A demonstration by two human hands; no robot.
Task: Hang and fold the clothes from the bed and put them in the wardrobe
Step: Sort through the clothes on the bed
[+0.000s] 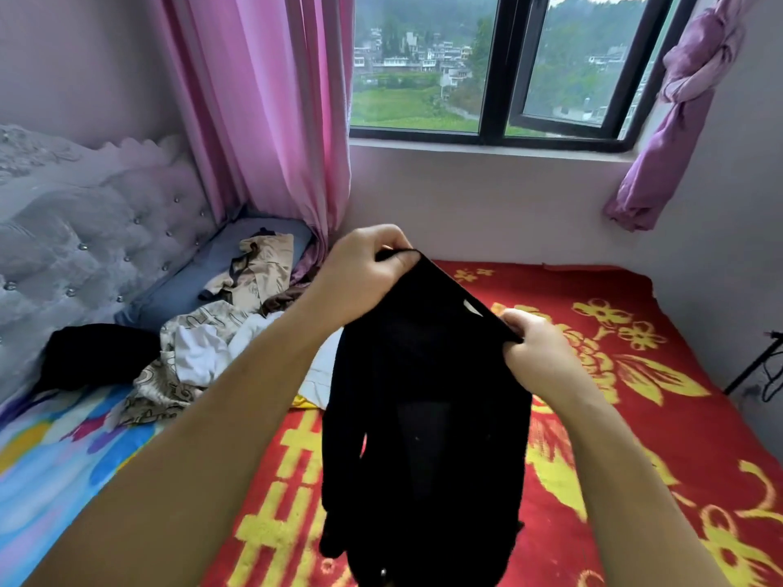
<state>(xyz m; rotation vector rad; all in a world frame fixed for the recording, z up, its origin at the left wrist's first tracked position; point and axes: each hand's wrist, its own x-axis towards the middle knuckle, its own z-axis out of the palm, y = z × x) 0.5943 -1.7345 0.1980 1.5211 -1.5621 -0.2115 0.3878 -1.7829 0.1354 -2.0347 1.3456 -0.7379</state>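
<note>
holding a black top (423, 417) up by its shoulders, left hand (360, 277) and right hand (531, 345) both pinching fabric; next, probably laying it flat on the bed (635, 417) to fold.

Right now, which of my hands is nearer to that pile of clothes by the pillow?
Left. Your left hand, gripping the black garment at its top edge, is held up just right of the pile of clothes. Your right hand grips the garment's other corner, farther right over the red blanket.

The black garment (423, 417) is matt, soft cloth; the red blanket (635, 438) looks fuzzy, the headboard (106, 230) glossy and tufted.
</note>
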